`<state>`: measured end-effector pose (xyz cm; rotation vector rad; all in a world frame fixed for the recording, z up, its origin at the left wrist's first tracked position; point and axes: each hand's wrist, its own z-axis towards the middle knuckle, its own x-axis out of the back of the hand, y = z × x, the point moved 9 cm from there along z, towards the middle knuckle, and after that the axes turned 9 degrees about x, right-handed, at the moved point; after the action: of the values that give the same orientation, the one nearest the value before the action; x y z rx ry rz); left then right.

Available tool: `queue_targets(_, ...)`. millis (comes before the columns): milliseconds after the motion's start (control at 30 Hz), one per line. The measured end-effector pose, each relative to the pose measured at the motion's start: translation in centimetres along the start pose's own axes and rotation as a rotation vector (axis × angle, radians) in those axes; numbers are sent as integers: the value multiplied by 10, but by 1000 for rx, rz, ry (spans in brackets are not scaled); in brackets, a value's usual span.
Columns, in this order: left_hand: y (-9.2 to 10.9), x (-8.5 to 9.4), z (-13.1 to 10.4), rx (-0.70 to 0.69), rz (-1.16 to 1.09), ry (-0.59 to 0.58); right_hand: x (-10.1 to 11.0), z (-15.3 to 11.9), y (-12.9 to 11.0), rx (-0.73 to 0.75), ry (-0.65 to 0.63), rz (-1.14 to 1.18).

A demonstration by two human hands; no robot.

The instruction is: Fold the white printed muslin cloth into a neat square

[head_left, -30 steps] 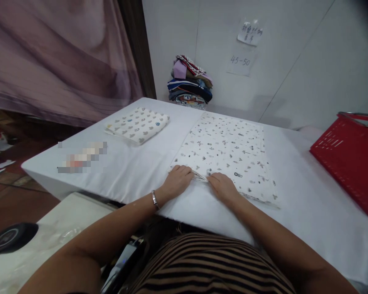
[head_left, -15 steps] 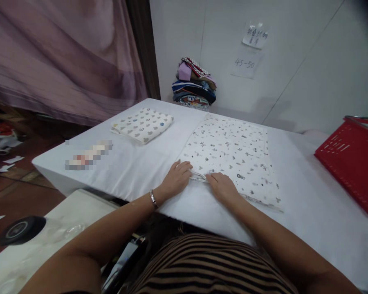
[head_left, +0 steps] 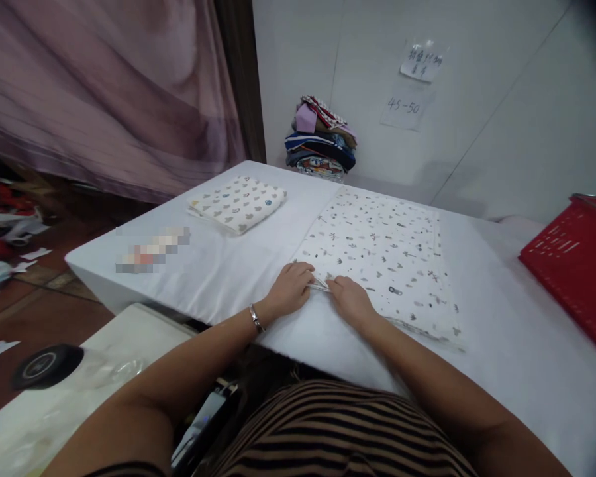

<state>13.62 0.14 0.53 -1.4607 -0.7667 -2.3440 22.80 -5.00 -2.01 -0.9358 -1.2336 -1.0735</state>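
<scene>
A white cloth (head_left: 372, 252) printed with small grey and black motifs lies folded flat in front of me, its layers showing along the near edge. My left hand (head_left: 292, 288) is closed on its near left corner, thumb toward the other hand. Just to the right, my right hand (head_left: 350, 298) pinches the same near edge, with a short stretch of hem raised between the two. The fingertips are partly hidden by the hands. Farther left rests a second folded cloth (head_left: 238, 204), cream with grey bear-like shapes and a few blue ones.
The cloths lie on a table with a white cover (head_left: 491, 285). A red plastic basket (head_left: 571, 265) stands at the right edge. Stacked folded fabrics (head_left: 320, 142) sit against the wall. A blurred-out item (head_left: 151, 250) lies at left, and a black round object (head_left: 47, 366) is on the lower white surface.
My right hand has slid slightly left along the hem, closer to my left hand. The whole view has shifted a little; the cloths lie as before.
</scene>
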Motion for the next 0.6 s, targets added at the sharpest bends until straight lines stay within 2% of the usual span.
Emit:
queue_targets(200, -12, 2, -6, -4, 170, 30, 4, 0, 1, 2, -17, 28)
queue_targets(333, -9, 10, -9, -43, 246, 17, 4, -1, 0, 13, -21, 21)
queue_targets(467, -9, 21, -12, -70, 175, 26, 5, -2, -4, 35, -24, 6)
queue_targets(600, -22, 17, -14, -15, 78, -37, 4, -2, -8, 40, -38, -29)
